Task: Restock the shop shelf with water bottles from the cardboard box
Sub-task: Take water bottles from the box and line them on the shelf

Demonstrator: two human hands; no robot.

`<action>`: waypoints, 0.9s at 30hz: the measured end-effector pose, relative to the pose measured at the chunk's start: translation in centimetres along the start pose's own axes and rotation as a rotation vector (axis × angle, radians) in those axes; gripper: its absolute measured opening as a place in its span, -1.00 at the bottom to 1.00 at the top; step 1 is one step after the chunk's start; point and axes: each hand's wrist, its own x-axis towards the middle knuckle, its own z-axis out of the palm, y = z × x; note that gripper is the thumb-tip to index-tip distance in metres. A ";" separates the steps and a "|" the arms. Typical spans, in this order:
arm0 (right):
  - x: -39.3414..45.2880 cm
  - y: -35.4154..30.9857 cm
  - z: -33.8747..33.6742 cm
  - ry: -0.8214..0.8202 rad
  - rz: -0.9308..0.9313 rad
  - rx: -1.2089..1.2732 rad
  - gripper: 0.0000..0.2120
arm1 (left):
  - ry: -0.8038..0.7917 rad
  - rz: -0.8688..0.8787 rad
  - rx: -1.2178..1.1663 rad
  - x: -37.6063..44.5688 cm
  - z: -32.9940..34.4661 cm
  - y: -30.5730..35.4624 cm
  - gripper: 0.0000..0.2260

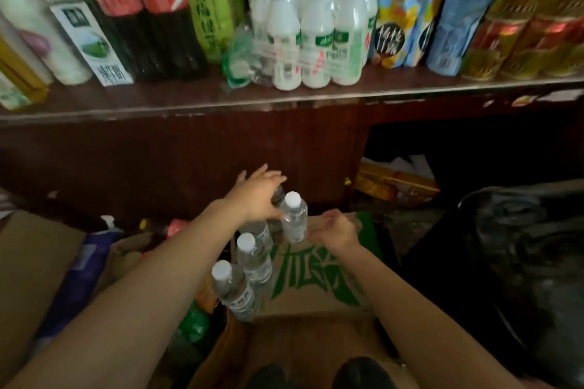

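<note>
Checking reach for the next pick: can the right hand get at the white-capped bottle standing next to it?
Probably yes. The right hand sits just beside the white-capped bottle with nothing between them. The left hand is on the neighbouring bottle on the far side, so it should not block a side grasp.

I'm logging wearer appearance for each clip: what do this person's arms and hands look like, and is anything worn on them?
Both forearms are bare up to the frame's edge, with no sleeves in view. The left hand and right hand are bare too: no gloves, and no watch, bracelet or ring that I can make out, though the picture is slightly blurred.
</note>
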 end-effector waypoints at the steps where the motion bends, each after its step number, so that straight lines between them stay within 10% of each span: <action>1: 1.4 0.7 0.9 -0.011 0.010 -0.004 -0.36 | 0.003 0.025 0.063 0.9 0.5 0.1 -0.24; 10: 6.9 2.4 6.3 -0.150 -0.062 -0.111 -0.22 | 0.102 0.241 0.277 4.2 3.4 0.0 -0.71; 18: 5.3 2.2 5.9 0.023 -0.069 -0.188 -0.35 | 0.150 0.212 0.326 2.9 2.6 0.8 -0.56; 27: -3.3 -2.7 -1.6 0.107 -0.134 0.029 -0.69 | 0.141 0.060 -0.628 -2.2 -4.6 4.4 -0.36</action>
